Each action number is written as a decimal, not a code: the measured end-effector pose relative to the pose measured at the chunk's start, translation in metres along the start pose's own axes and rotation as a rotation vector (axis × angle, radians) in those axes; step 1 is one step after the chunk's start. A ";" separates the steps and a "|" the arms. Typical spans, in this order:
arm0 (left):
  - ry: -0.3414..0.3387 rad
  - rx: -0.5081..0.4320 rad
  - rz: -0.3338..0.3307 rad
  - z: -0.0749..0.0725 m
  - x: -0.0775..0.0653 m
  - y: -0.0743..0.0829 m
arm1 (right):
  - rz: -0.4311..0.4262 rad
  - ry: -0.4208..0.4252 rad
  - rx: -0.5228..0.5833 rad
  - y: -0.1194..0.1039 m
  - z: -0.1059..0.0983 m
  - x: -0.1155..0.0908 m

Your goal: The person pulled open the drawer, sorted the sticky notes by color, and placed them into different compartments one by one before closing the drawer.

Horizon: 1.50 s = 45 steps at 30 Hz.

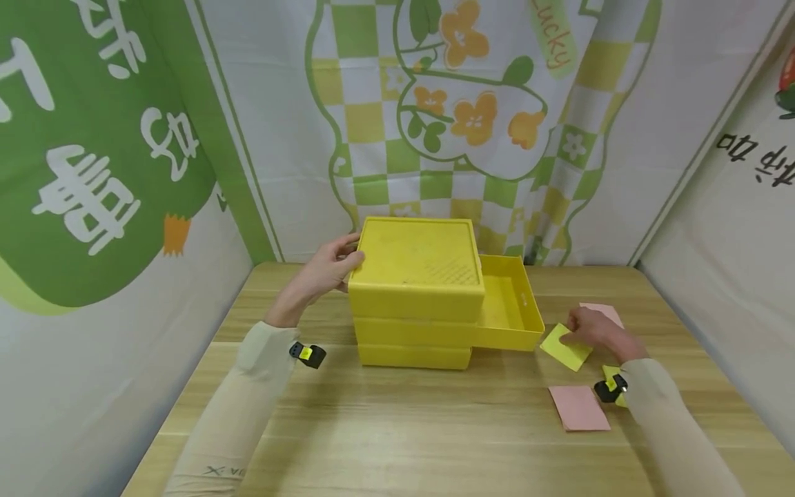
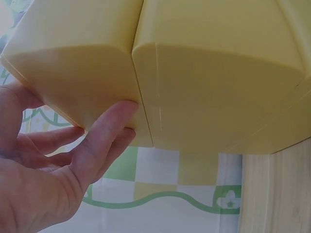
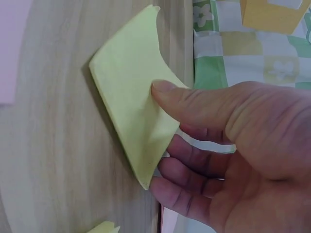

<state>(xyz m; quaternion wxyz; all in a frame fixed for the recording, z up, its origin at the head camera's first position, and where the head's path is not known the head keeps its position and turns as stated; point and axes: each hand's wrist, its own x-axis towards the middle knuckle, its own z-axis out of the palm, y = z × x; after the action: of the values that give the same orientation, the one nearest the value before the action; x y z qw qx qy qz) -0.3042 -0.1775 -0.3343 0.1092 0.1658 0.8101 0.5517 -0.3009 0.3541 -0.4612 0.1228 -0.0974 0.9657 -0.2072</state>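
A yellow plastic drawer box with stacked tiers stands on the table, one drawer pulled out to its right. My left hand rests against the box's left side. Seen from the left wrist, the fingers lie fairly straight on the yellow wall. To the right of the drawer, my right hand pinches a yellow paper square. In the right wrist view, the thumb lies on top of the yellow paper, which bends up at the held edge, and other fingers are underneath.
A pink paper square lies nearer me on the wooden table. Another pink paper is partly behind the right hand. More yellow paper shows beneath the right wrist. Printed cloth hangs behind the table.
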 end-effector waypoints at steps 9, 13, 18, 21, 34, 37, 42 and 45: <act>-0.003 0.013 0.001 0.000 0.000 0.000 | -0.083 -0.001 0.031 -0.001 -0.002 0.001; 0.002 0.016 -0.003 0.000 -0.001 0.000 | -0.089 -0.005 0.097 -0.003 -0.007 -0.002; 0.006 0.022 -0.003 -0.001 -0.003 0.001 | -0.053 -0.009 0.213 -0.011 -0.019 -0.008; 0.012 0.028 -0.008 -0.002 -0.003 0.002 | -0.074 -0.012 0.255 -0.016 -0.026 -0.011; 0.005 0.036 -0.011 0.000 -0.001 0.000 | -0.168 0.084 0.294 -0.025 -0.056 -0.020; 0.003 0.032 -0.005 -0.001 -0.001 0.000 | -0.176 0.134 0.256 -0.030 -0.067 -0.020; 0.001 0.035 0.000 -0.001 -0.001 0.000 | -0.185 0.210 0.197 -0.042 -0.090 -0.018; 0.005 0.040 -0.004 0.000 -0.001 0.000 | -0.181 0.238 0.185 -0.053 -0.103 -0.017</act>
<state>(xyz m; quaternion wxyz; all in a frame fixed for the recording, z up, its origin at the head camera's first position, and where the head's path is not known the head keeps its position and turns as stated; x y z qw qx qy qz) -0.3037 -0.1780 -0.3340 0.1050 0.1650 0.8215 0.5357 -0.3060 0.3493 -0.3438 -0.0032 -0.1471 0.9375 -0.3153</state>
